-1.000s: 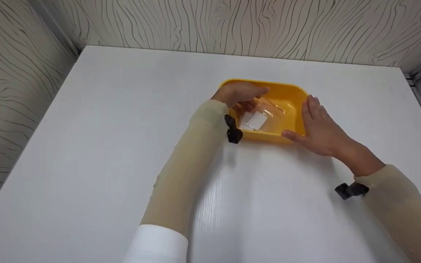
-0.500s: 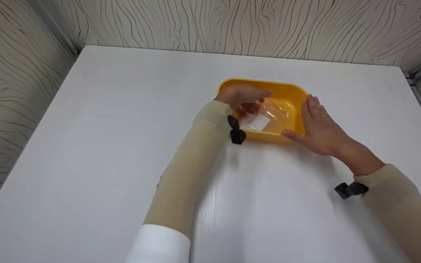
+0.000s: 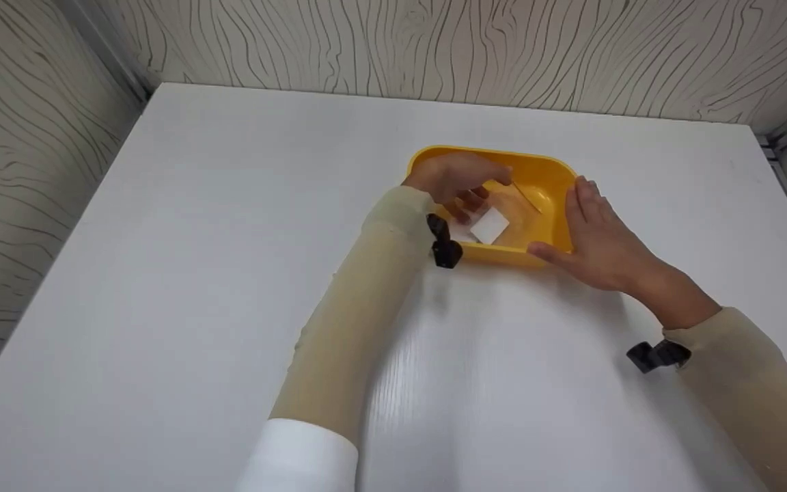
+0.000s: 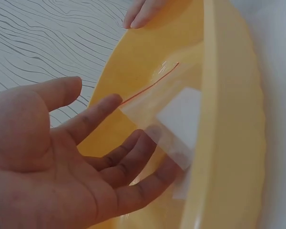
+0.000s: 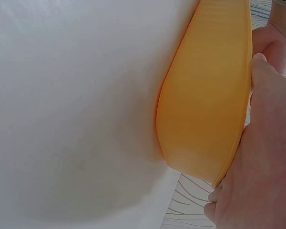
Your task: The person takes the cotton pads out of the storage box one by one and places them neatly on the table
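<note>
Okay, so looking at a yellow tub [image 3: 496, 255] on a white table [image 3: 195, 239], with a clear plastic bag [image 4: 145, 107] inside, complete with a red strip [image 4: 152, 86] along one edge and a white square [image 3: 490, 225] in or on it, can't tell which. Got the left hand [image 3: 458, 179] down in the tub, fingers loosely spread and bent by the bag, thumb held apart. Also got the right hand [image 3: 598, 244] laid along the tub's right end, fingers straight and together, thumb over the front rim.
</note>
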Available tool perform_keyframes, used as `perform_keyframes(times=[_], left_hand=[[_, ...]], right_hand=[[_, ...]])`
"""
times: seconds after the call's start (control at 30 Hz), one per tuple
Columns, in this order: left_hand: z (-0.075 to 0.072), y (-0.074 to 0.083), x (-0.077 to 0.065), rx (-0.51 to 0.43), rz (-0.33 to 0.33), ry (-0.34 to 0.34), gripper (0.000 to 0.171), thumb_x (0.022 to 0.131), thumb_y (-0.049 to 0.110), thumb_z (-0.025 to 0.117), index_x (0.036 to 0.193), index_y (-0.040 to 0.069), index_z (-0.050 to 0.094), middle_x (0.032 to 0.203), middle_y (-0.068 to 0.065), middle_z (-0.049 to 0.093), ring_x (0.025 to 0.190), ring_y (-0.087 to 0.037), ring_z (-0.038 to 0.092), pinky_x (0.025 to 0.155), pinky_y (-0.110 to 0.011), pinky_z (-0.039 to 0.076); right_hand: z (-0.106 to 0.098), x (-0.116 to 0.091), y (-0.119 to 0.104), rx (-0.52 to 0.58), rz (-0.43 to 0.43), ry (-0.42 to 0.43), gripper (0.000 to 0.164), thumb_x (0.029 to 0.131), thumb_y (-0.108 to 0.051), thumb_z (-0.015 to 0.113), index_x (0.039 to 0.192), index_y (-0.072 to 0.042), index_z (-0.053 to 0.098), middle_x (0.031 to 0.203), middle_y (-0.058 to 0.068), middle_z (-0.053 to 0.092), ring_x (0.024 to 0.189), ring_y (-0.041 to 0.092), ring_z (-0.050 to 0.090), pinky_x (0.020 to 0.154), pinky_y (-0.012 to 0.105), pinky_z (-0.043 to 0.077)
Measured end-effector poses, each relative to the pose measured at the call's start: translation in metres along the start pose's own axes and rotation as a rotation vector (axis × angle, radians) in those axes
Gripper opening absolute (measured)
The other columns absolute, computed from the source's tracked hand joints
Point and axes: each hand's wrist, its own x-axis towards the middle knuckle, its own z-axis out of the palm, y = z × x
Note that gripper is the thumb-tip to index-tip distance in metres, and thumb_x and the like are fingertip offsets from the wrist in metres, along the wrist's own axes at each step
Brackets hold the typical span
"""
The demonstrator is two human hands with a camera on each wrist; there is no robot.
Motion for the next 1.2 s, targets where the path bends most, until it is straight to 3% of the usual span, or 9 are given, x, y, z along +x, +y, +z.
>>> perform_keyframes(times=[0.13, 0.33, 0.53, 0.6, 0.7, 0.83, 1.03, 1.2], left_hand=[[-0.003, -0.002, 0.007, 0.003, 0.026, -0.055, 0.037, 0.101, 0.045, 0.062, 0.129, 0.021, 0.065, 0.109, -0.002, 0.061, 0.090, -0.017, 0.059, 0.082, -0.026, 0.054], [-0.008, -0.003, 0.012, 0.000, 0.048, -0.156, 0.039, 0.104, 0.042, 0.057, 0.127, 0.013, 0.070, 0.086, -0.003, 0.051, 0.072, -0.016, 0.047, 0.070, -0.024, 0.042], [-0.005, -0.002, 0.007, 0.157, 0.022, -0.135, 0.032, 0.100, 0.039, 0.066, 0.089, 0.008, 0.067, 0.072, -0.003, 0.048, 0.064, -0.018, 0.045, 0.066, -0.028, 0.040], [-0.003, -0.002, 0.005, 0.171, 0.008, -0.115, 0.030, 0.098, 0.036, 0.068, 0.087, 0.009, 0.067, 0.074, -0.003, 0.049, 0.067, -0.018, 0.047, 0.068, -0.027, 0.042], [-0.001, -0.002, 0.004, 0.182, 0.013, -0.101, 0.019, 0.098, 0.030, 0.069, 0.105, 0.013, 0.075, 0.082, -0.002, 0.052, 0.074, -0.017, 0.050, 0.072, -0.026, 0.046], [0.000, -0.002, 0.003, 0.185, 0.032, -0.124, 0.026, 0.099, 0.021, 0.068, 0.125, 0.020, 0.073, 0.094, -0.002, 0.057, 0.082, -0.018, 0.054, 0.082, -0.025, 0.053], [0.001, -0.002, 0.004, 0.142, 0.010, -0.127, 0.026, 0.099, 0.014, 0.068, 0.124, 0.020, 0.072, 0.096, -0.003, 0.063, 0.078, -0.020, 0.057, 0.085, -0.028, 0.055], [0.000, -0.004, 0.005, 0.187, 0.053, -0.129, 0.032, 0.099, 0.010, 0.068, 0.128, 0.020, 0.071, 0.095, -0.001, 0.063, 0.076, -0.017, 0.055, 0.078, -0.025, 0.053]], right_hand=[[0.000, 0.001, 0.001, -0.008, 0.000, 0.007, 0.117, 0.096, -0.071, 0.047, 0.154, 0.008, -0.017, 0.163, 0.025, -0.024, 0.152, 0.045, -0.013, 0.121, 0.060, 0.005], [-0.001, 0.001, 0.000, -0.008, -0.008, 0.011, 0.116, 0.096, -0.070, 0.047, 0.154, 0.010, -0.015, 0.163, 0.026, -0.023, 0.152, 0.042, -0.016, 0.122, 0.058, 0.002], [0.000, 0.001, 0.001, -0.004, -0.011, 0.014, 0.116, 0.096, -0.070, 0.048, 0.154, 0.010, -0.014, 0.163, 0.026, -0.023, 0.152, 0.042, -0.016, 0.122, 0.058, 0.002], [0.000, 0.001, 0.001, -0.001, -0.010, 0.013, 0.117, 0.096, -0.070, 0.048, 0.154, 0.010, -0.014, 0.163, 0.025, -0.024, 0.152, 0.041, -0.017, 0.122, 0.058, 0.002], [0.000, 0.000, 0.000, 0.001, -0.009, 0.013, 0.117, 0.096, -0.071, 0.048, 0.154, 0.010, -0.014, 0.163, 0.025, -0.024, 0.152, 0.041, -0.016, 0.122, 0.058, 0.003], [0.000, 0.000, -0.001, 0.001, -0.007, 0.015, 0.118, 0.095, -0.072, 0.048, 0.154, 0.009, -0.014, 0.164, 0.026, -0.022, 0.152, 0.042, -0.015, 0.122, 0.059, 0.005], [0.001, 0.000, -0.001, 0.002, -0.002, 0.014, 0.118, 0.095, -0.072, 0.048, 0.154, 0.009, -0.014, 0.164, 0.025, -0.022, 0.152, 0.042, -0.015, 0.122, 0.059, 0.005], [0.001, 0.000, -0.001, 0.006, -0.003, 0.013, 0.117, 0.096, -0.071, 0.048, 0.154, 0.009, -0.014, 0.163, 0.025, -0.023, 0.152, 0.041, -0.016, 0.122, 0.059, 0.005]])
